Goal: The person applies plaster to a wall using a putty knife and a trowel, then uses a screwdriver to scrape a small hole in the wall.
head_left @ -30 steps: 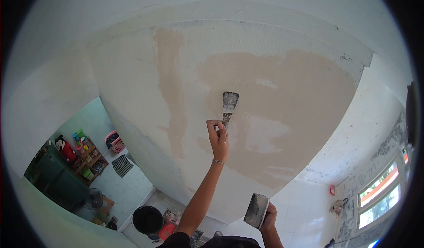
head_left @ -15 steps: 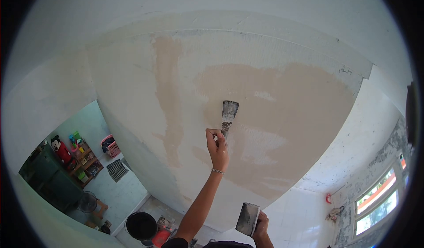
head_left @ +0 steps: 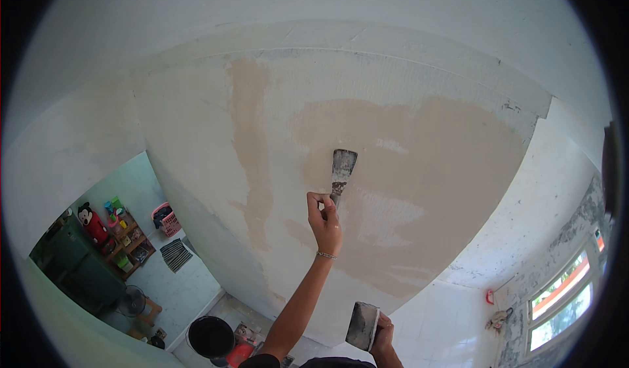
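My left hand [head_left: 325,227], a bracelet at its wrist, is raised in front of the wall [head_left: 196,138] with its fingers closed round the handle of a putty knife [head_left: 343,165]. The knife's smeared blade points upward and overlaps a beige damp-looking patch [head_left: 452,165]. Low in the view, my right hand [head_left: 382,335] grips a wide flat scraper [head_left: 362,325] by its edge, the dark, putty-stained face turned toward me. A narrower beige strip [head_left: 250,125] runs down the wall to the left of the knife.
Below on the left stand a dark bucket [head_left: 211,336] and a red object [head_left: 240,353]. Through an opening at the left are a green fridge [head_left: 82,263], a shelf [head_left: 131,243], a fan [head_left: 132,300] and a pink basket [head_left: 170,224]. A window [head_left: 560,299] is at lower right.
The view has shifted slightly. The scraper in my right hand has moved a little left and tilted. The putty knife stays almost in the same place against the patch.
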`<state>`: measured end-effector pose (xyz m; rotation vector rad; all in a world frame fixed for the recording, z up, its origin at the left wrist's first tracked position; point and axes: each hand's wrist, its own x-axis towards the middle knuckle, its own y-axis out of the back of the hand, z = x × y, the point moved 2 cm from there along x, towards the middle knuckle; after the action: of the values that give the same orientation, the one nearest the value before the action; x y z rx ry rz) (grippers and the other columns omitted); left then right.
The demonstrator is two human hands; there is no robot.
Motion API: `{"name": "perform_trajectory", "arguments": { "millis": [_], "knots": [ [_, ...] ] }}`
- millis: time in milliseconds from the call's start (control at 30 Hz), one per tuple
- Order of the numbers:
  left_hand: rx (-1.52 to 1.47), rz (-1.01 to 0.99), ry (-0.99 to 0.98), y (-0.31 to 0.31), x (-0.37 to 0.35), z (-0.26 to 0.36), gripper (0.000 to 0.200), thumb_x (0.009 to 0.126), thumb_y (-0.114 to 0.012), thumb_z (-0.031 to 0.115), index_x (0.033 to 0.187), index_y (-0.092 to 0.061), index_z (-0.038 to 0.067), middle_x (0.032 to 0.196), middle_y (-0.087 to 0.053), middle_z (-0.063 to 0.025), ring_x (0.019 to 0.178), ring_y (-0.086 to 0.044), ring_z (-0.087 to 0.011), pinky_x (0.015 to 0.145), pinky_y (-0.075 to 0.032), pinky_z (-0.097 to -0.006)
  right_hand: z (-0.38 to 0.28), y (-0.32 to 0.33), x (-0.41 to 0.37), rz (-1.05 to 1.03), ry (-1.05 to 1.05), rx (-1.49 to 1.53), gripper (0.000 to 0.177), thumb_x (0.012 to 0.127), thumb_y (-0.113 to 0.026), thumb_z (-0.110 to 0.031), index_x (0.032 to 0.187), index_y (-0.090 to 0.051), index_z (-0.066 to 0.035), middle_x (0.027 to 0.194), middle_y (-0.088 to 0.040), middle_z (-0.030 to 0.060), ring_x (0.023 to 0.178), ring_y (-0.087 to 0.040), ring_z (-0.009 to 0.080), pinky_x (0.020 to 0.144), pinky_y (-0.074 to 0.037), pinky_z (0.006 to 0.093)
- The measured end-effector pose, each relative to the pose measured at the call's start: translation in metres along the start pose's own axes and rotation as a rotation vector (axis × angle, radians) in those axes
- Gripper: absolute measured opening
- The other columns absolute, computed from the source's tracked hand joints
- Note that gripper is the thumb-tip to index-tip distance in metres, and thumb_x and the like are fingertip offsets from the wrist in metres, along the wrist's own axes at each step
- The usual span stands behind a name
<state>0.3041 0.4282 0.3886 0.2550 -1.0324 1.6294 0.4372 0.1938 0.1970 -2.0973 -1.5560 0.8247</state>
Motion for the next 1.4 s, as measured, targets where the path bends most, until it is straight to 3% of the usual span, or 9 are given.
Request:
{"name": "perform_trajectory", "arguments": {
  "millis": [67, 133, 200, 400, 500, 600, 800, 1067, 1400],
  "knots": [
    [-0.092, 0.015, 0.165, 0.014, -0.027, -0.007, 0.017, 0.102, -0.051, 0.019, 0.092, -0.038, 0.012, 0.076, -0.036, 0.0052, 0.056, -0.027, -0.0013, 0.046, -0.024, -0.0179, 0.002, 0.003, 0.0, -0.001, -0.004, 0.014, 0.048, 0.082, -0.041, -0.013, 0.122, -0.057, 0.008, 0.111, -0.066, 0.0186, 0.095, -0.068, 0.0309, 0.086, -0.057, 0.0434],
    [-0.112, 0.028, 0.155, 0.018, -0.04, -0.003, 0.018, 0.102, -0.051, 0.019, 0.092, -0.038, 0.012, 0.077, -0.037, 0.005, 0.055, -0.027, -0.0013, 0.045, -0.024, -0.0182, 0.003, 0.005, 0.0, 0.0, -0.007, 0.028, 0.048, 0.082, -0.042, -0.013, 0.122, -0.057, 0.007, 0.111, -0.066, 0.0184, 0.096, -0.068, 0.0307, 0.086, -0.057, 0.0436],
    [-0.135, 0.041, 0.145, 0.011, -0.038, 0.008, 0.018, 0.102, -0.051, 0.018, 0.091, -0.038, 0.012, 0.079, -0.038, 0.0048, 0.055, -0.027, -0.0013, 0.044, -0.023, -0.0185, 0.002, 0.006, -0.002, 0.007, -0.02, 0.067, 0.036, 0.093, -0.048, -0.014, 0.122, -0.059, 0.006, 0.105, -0.068, 0.0137, 0.089, -0.068, 0.0263, 0.081, -0.057, 0.0387],
    [-0.16, 0.031, 0.117, -0.017, 0.014, 0.034, 0.014, 0.1, -0.049, 0.01, 0.091, -0.038, 0.012, 0.08, -0.037, 0.0054, 0.062, -0.03, -0.0023, 0.049, -0.026, -0.0178, -0.005, -0.002, -0.001, -0.027, -0.039, 0.033, 0.036, 0.095, -0.045, -0.013, 0.121, -0.059, 0.006, 0.105, -0.069, 0.0139, 0.089, -0.068, 0.0262, 0.081, -0.057, 0.0396],
    [-0.036, 0.05, 0.062, -0.007, 0.0, 0.014, 0.014, 0.098, -0.048, 0.006, 0.09, -0.038, 0.012, 0.08, -0.038, 0.0054, 0.06, -0.029, -0.0022, 0.047, -0.026, -0.0184, -0.003, 0.0, 0.003, -0.005, -0.014, -0.011, 0.048, 0.083, -0.042, -0.014, 0.123, -0.057, 0.007, 0.107, -0.067, 0.017, 0.091, -0.068, 0.03, 0.082, -0.057, 0.0425],
    [-0.094, 0.095, 0.173, 0.009, -0.03, 0.007, 0.015, 0.098, -0.049, 0.006, 0.089, -0.038, 0.012, 0.08, -0.038, 0.005, 0.057, -0.029, -0.0022, 0.044, -0.026, -0.0194, -0.005, 0.003, 0.0, -0.043, -0.003, 0.045, 0.036, 0.094, -0.044, -0.012, 0.121, -0.059, 0.007, 0.105, -0.068, 0.0148, 0.09, -0.068, 0.0276, 0.081, -0.057, 0.04],
    [-0.126, 0.052, 0.099, -0.014, 0.002, 0.047, 0.019, 0.101, -0.051, 0.014, 0.089, -0.037, 0.012, 0.078, -0.038, 0.0047, 0.056, -0.028, -0.0016, 0.044, -0.026, -0.0191, 0.001, 0.009, 0.001, -0.032, -0.034, 0.096, 0.037, 0.089, -0.046, -0.01, 0.119, -0.06, 0.007, 0.103, -0.069, 0.0141, 0.088, -0.068, 0.0273, 0.081, -0.057, 0.0391],
    [-0.051, 0.077, 0.1, 0.012, -0.038, -0.005, 0.022, 0.101, -0.053, 0.016, 0.088, -0.036, 0.012, 0.076, -0.037, 0.0056, 0.057, -0.026, -0.0021, 0.045, -0.022, -0.0197, 0.014, 0.023, 0.009, -0.014, 0.0, 0.031, 0.045, 0.085, -0.043, -0.017, 0.122, -0.059, 0.005, 0.105, -0.067, 0.0151, 0.09, -0.067, 0.0284, 0.079, -0.057, 0.0414],
    [-0.096, 0.039, 0.042, -0.013, 0.007, 0.024, 0.017, 0.097, -0.049, 0.004, 0.088, -0.037, 0.011, 0.083, -0.041, 0.0037, 0.06, -0.03, -0.0025, 0.046, -0.026, -0.0189, 0.004, 0.001, -0.001, -0.027, -0.042, 0.055, 0.039, 0.09, -0.045, -0.016, 0.12, -0.059, 0.004, 0.103, -0.068, 0.0137, 0.087, -0.068, 0.026, 0.078, -0.057, 0.0384]
  ]
}}
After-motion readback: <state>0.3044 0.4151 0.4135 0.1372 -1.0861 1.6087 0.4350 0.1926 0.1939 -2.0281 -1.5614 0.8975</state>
